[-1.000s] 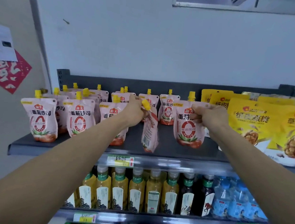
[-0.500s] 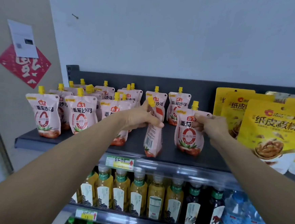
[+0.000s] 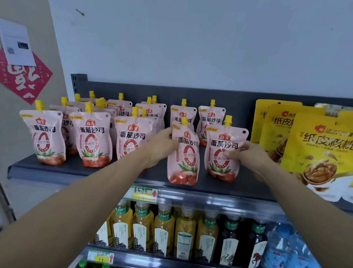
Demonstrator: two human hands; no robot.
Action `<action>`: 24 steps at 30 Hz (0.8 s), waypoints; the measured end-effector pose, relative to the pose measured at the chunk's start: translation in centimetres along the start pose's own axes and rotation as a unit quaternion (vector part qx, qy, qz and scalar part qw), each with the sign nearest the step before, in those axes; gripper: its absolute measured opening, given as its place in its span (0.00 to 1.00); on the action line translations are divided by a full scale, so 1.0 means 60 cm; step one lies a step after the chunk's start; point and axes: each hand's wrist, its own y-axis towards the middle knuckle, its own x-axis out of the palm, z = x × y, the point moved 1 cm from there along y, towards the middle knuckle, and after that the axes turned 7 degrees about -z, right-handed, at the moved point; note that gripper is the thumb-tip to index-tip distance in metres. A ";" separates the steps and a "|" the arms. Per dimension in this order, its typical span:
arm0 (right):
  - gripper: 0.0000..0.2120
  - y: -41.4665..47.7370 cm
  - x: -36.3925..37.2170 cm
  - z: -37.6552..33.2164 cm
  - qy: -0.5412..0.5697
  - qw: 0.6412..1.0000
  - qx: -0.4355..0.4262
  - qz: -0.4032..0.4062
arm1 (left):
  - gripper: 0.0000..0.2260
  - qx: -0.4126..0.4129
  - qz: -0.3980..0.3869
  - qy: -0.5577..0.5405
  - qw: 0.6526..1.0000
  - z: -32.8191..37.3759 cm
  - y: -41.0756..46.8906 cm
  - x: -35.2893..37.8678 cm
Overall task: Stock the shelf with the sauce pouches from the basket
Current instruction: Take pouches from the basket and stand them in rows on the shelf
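Observation:
Several pink sauce pouches with yellow caps stand in rows on the dark top shelf [image 3: 79, 171]. My left hand [image 3: 159, 147] grips the left side of one pouch [image 3: 185, 157] that stands at the shelf's front edge, its printed face toward me. My right hand [image 3: 247, 155] pinches the right edge of the neighbouring front pouch [image 3: 222, 152], which stands upright just right of it. More pouches stand to the left [image 3: 91, 140] and behind [image 3: 209, 117]. No basket is in view.
Yellow walnut snack bags [image 3: 326, 154] crowd the shelf's right end, close to my right hand. Below, a lower shelf holds tea bottles [image 3: 163, 232] and water bottles [image 3: 284, 252]. A price tag [image 3: 143, 193] hangs on the shelf rail. A wall with a red paper decoration [image 3: 19, 77] stands at left.
My left hand has turned its pouch from edge-on to face forward and set it upright at the shelf front. My right hand has slid down from the other pouch's top to its right edge.

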 end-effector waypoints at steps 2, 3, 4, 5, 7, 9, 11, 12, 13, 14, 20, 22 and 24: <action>0.11 -0.002 0.000 0.007 -0.007 1.000 0.000 -0.010 | 0.15 -0.005 0.017 -0.001 1.000 -0.015 0.003 -0.001; 0.11 -0.002 -0.001 0.009 -0.013 1.000 0.000 -0.010 | 0.15 -0.005 0.024 -0.014 1.000 -0.020 0.005 -0.002; 0.12 -0.001 0.000 0.012 -0.020 1.000 0.003 -0.010 | 0.15 -0.001 0.031 -0.032 0.999 -0.022 0.008 -0.002; 0.13 0.000 0.000 0.014 -0.027 1.000 0.007 -0.010 | 0.14 0.004 0.039 -0.046 0.998 -0.022 0.012 -0.004; 0.11 0.003 0.003 0.018 -0.036 0.999 0.011 -0.008 | 0.12 0.018 0.058 -0.063 0.996 -0.019 0.019 -0.003; 0.10 0.009 0.004 0.021 -0.034 0.999 0.006 0.005 | 0.12 0.029 0.080 -0.066 0.994 -0.018 0.028 -0.002; 0.10 0.017 0.004 0.022 -0.024 1.000 0.000 0.019 | 0.13 0.037 0.105 -0.078 0.991 -0.022 0.040 -0.002; 0.09 0.021 0.005 0.021 -0.020 0.999 -0.004 0.027 | 0.13 0.039 0.123 -0.085 0.988 -0.025 0.047 -0.003; 0.10 0.027 0.004 0.022 -0.017 0.999 -0.009 0.037 | 0.13 0.039 0.139 -0.090 0.985 -0.028 0.054 -0.004; 0.11 0.036 0.003 0.023 -0.016 0.999 -0.014 0.048 | 0.14 0.035 0.152 -0.096 0.983 -0.032 0.061 -0.004; 0.09 0.091 -0.003 0.026 -0.011 0.998 -0.004 0.060 | 0.17 0.005 0.154 -0.193 0.969 -0.047 0.112 -0.010; 0.08 0.106 -0.004 0.032 -0.016 0.999 0.000 0.052 | 0.17 -0.003 0.127 -0.202 0.971 -0.058 0.120 -0.010; 0.14 0.119 -0.006 0.035 -0.014 0.999 -0.004 0.041 | 0.18 -0.012 0.086 -0.201 0.976 -0.077 0.123 -0.012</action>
